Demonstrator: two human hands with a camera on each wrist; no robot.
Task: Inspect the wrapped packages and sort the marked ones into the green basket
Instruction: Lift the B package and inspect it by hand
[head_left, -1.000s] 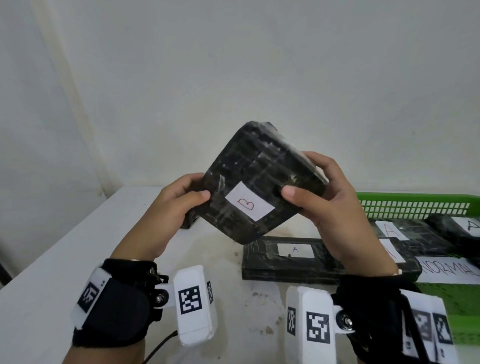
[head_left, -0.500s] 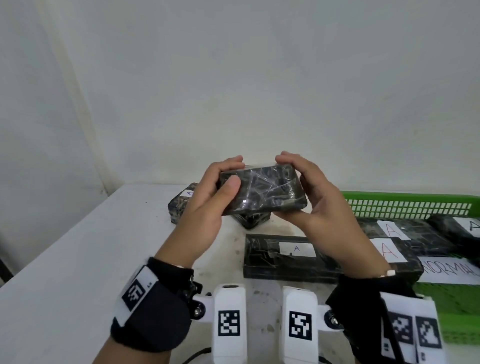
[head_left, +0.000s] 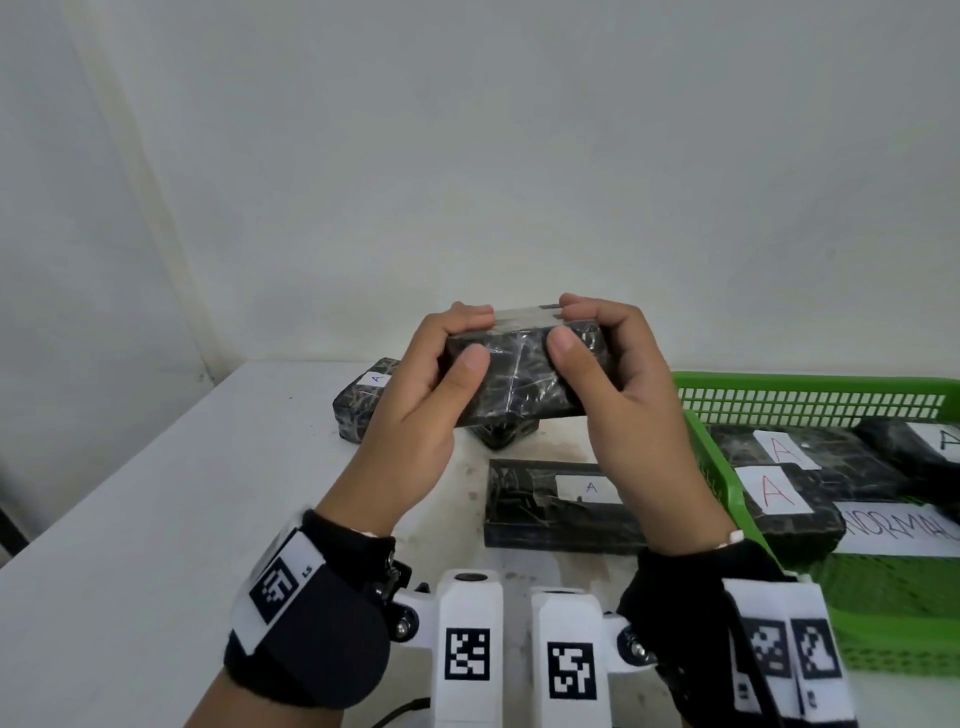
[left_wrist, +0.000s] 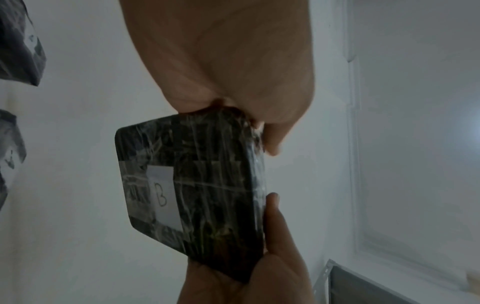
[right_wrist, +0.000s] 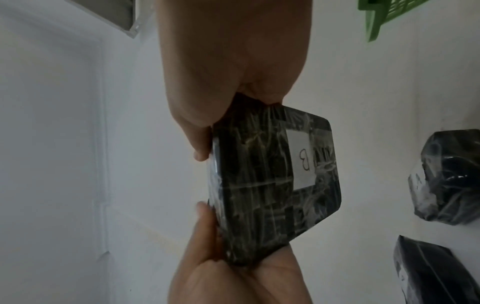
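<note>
I hold a dark, plastic-wrapped package (head_left: 519, 384) in both hands above the table, its long side edge toward me. My left hand (head_left: 462, 340) grips its left end and my right hand (head_left: 574, 327) its right end, thumbs on the near side, fingers over the top. Its white label marked B (left_wrist: 163, 195) faces downward toward the wrist cameras and also shows in the right wrist view as the label (right_wrist: 302, 160). The green basket (head_left: 810, 400) stands at the right and holds several packages labelled A (head_left: 774, 488).
On the white table (head_left: 156, 493), a flat package labelled A (head_left: 545, 509) lies under my right hand. Another A package (head_left: 358, 400) is at the back left, and a small dark one (head_left: 506, 436) is below the held one. A "NORMAL" sheet (head_left: 904, 530) lies in the basket.
The held package turned from tilted with its B label facing me to edge-on with the label underneath. Both hands dropped lower and their thumbs came closer together.
</note>
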